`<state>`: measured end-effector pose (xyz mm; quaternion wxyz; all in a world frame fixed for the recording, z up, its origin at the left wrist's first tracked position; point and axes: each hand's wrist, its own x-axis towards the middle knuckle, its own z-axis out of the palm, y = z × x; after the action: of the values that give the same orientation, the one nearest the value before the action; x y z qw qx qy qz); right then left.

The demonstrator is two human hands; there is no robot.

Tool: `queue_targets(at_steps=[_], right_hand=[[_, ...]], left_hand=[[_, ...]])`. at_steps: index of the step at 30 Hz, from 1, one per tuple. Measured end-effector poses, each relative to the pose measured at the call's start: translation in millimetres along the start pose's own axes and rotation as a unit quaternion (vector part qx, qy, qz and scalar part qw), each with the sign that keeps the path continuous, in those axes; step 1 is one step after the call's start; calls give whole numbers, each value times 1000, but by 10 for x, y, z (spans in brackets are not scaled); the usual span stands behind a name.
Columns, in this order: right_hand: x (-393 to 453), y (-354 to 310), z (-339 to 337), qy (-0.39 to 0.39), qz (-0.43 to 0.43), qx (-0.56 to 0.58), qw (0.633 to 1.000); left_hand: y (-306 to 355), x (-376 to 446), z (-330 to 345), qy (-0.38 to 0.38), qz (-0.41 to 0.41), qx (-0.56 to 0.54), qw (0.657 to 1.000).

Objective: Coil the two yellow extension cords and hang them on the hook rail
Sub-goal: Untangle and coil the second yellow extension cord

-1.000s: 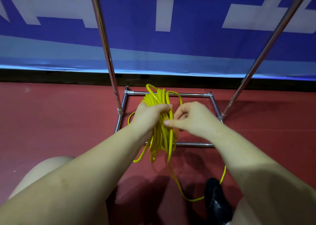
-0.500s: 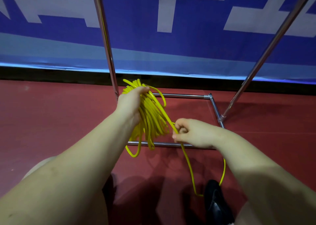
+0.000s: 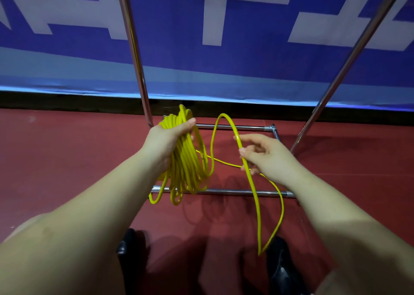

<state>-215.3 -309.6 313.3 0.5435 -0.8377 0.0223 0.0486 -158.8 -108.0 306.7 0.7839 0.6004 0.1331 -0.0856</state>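
My left hand (image 3: 167,141) grips the top of a coil of yellow extension cord (image 3: 188,160), whose loops hang down over the rack's front bar. A loose strand of the same cord (image 3: 253,187) arches up from the coil, passes through my right hand (image 3: 264,154), which holds it loosely between thumb and fingers, then drops toward the floor and loops back up. A second cord and the hook rail are out of view.
A chrome rack stands ahead: two slanting uprights (image 3: 134,54) (image 3: 349,61) and a rectangular base frame (image 3: 235,191) on the red floor. A blue and white banner (image 3: 224,36) hangs behind. My black shoes (image 3: 284,270) are at the bottom.
My right hand has moved right and away from the coil, drawing out a long loop of loose cord. My left hand has shifted left and up with the coil.
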Motion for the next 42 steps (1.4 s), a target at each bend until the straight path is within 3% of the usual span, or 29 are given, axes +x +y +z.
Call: queue_targets(at_steps=[3, 9, 13, 19, 26, 29, 33, 37, 40, 42], right_hand=[[-25, -79, 45, 0, 42, 108, 993], [40, -221, 110, 24, 146, 300, 942], [122, -203, 165, 31, 181, 316, 931], [219, -191, 115, 60, 229, 238, 942], [260, -183, 99, 51, 239, 294, 924], [270, -187, 97, 45, 195, 233, 952], [146, -190, 191, -14, 90, 8, 996], [35, -59, 287, -38, -46, -204, 977], [55, -83, 263, -29, -90, -230, 969], [42, -126, 241, -58, -60, -150, 985]], left_hand=[[-54, -62, 53, -44, -2, 34, 998], [-173, -185, 193, -119, -28, 76, 990], [-258, -228, 253, -156, -45, 99, 982], [-304, -262, 301, -200, -68, 109, 971], [-325, -207, 321, -208, -73, 116, 969], [-294, -154, 324, -176, -76, 88, 978], [-183, 2, 302, -93, -104, 24, 990], [-137, 134, 283, -45, -138, 9, 989], [-97, 183, 302, -16, -129, 8, 991], [-52, 201, 308, -25, -138, -5, 990]])
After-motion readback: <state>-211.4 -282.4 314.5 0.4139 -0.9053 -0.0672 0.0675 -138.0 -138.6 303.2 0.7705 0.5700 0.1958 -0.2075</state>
